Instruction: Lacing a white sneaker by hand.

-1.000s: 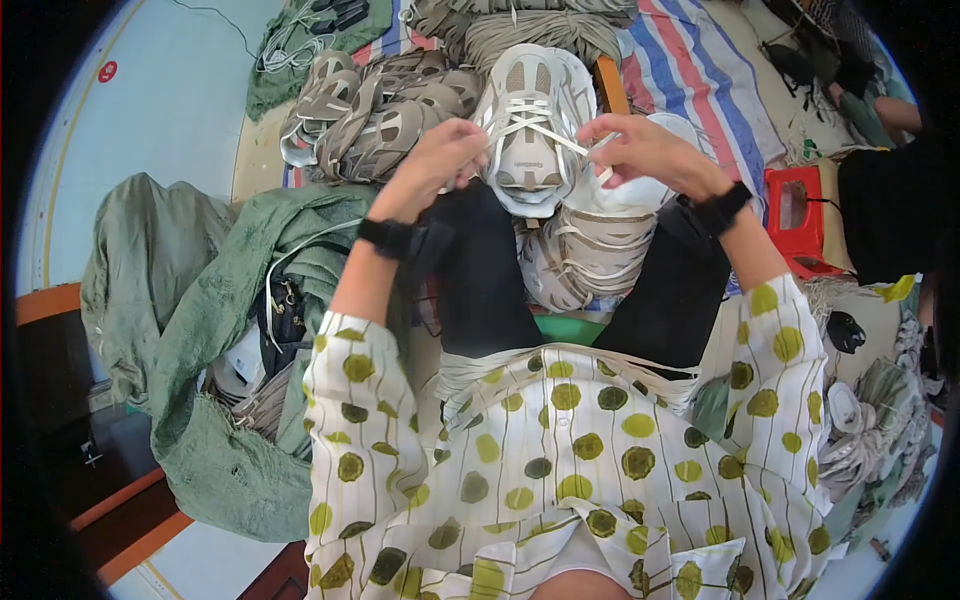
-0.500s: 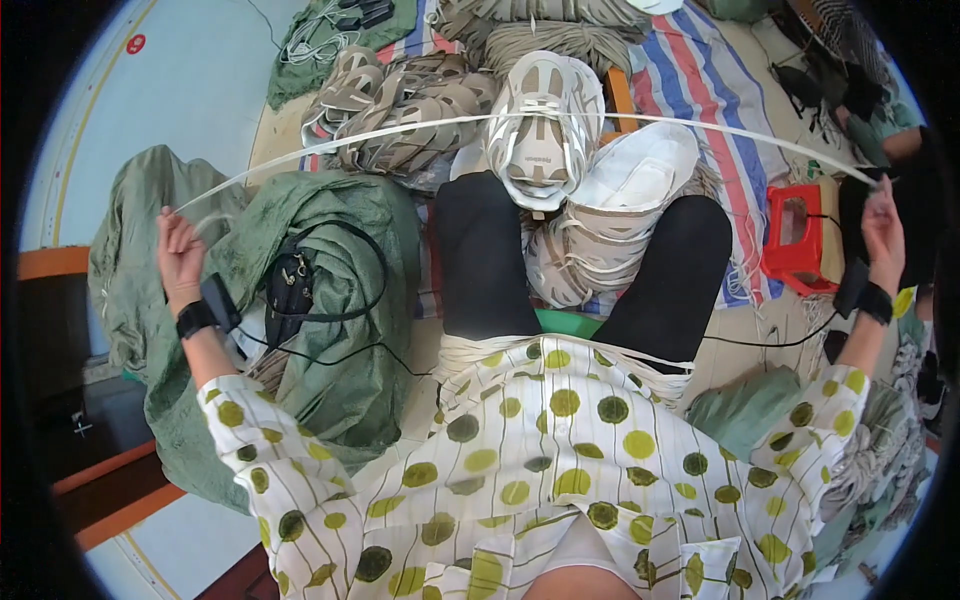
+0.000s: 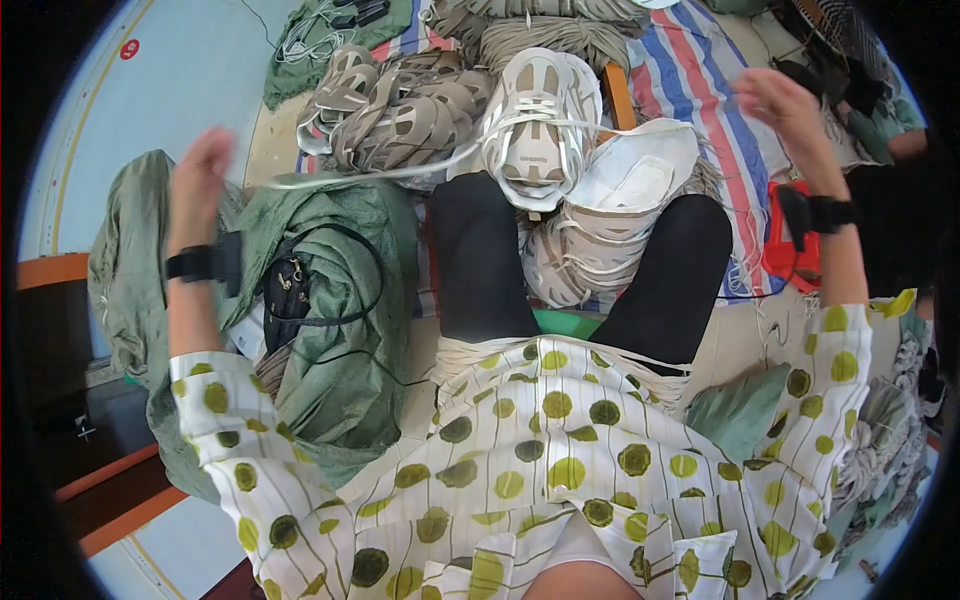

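A white and beige sneaker (image 3: 535, 150) sits upright, toe toward me, just beyond my knees. Its white lace (image 3: 400, 172) trails slack to the left, its end smeared near my left hand (image 3: 205, 165). That hand is raised above the green cloth bag, fingers blurred by motion. To the right the other lace end (image 3: 640, 128) lies across an unlaced-looking pale shoe upper (image 3: 640, 170), apart from my right hand (image 3: 785, 105). My right hand is up over the striped sheet, fingers loosely bent and apart, nothing visible in them.
Stacked beige shoe uppers (image 3: 410, 110) lie left of the sneaker, more (image 3: 585, 255) between my knees. Bundled laces (image 3: 555, 45) are behind. A green bag (image 3: 350, 400) with a black pouch (image 3: 290, 290) is at left. A red stool (image 3: 785, 260) and another person's dark-clothed leg (image 3: 890, 220) are at right.
The lace was stretched taut in an arc between both hands; now it has dropped slack. My left hand rose slightly and moved right; my right hand moved up and inward.
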Demonstrator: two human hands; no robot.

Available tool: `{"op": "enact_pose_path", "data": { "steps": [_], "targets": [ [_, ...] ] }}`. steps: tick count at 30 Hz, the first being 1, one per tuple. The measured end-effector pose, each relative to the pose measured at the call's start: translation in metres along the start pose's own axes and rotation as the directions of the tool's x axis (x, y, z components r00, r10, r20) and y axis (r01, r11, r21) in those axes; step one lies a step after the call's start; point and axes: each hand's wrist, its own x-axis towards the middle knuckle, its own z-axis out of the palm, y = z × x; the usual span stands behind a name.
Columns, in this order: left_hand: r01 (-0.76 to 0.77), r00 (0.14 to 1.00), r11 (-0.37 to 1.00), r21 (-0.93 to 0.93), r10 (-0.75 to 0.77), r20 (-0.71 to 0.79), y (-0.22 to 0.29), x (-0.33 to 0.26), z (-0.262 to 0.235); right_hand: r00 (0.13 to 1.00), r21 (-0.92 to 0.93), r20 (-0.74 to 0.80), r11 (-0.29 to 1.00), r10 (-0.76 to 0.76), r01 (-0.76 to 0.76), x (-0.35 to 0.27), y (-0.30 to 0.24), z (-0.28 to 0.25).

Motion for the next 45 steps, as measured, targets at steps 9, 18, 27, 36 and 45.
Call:
{"op": "enact_pose_path", "data": {
  "steps": [9, 18, 27, 36, 45],
  "targets": [
    [-0.415, 0.784, 0.699, 0.583, -0.052, 0.619, -0.068, -0.101, 0.276, 0.926, -0.507, 0.374, 0.827, -0.043, 0.243, 0.021, -0.001, 0.148],
    [-0.681, 0.731, 0.443, 0.583, 0.354, 0.584, -0.115, -0.091, 0.344, 0.989, -0.218, 0.147, 0.976, 0.013, 0.020, 0.032, 0.003, 0.164],
    [-0.298, 0.780, 0.883, 0.362, 0.007, 0.625, -0.099, -0.107, 0.327, 0.979, 0.091, 0.147, 0.984, 0.139, -0.154, 0.042, 0.034, 0.180],
    [0.033, 0.774, 0.979, 0.201, -0.152, 0.615, -0.112, -0.113, 0.324, 0.959, 0.060, 0.148, 0.966, 0.241, -0.252, 0.047, 0.034, 0.192],
    [0.001, 0.761, 0.984, 0.177, -0.116, 0.638, -0.120, -0.111, 0.324, 0.956, 0.098, 0.166, 0.961, 0.240, -0.258, 0.044, 0.039, 0.186]
  ]
}}
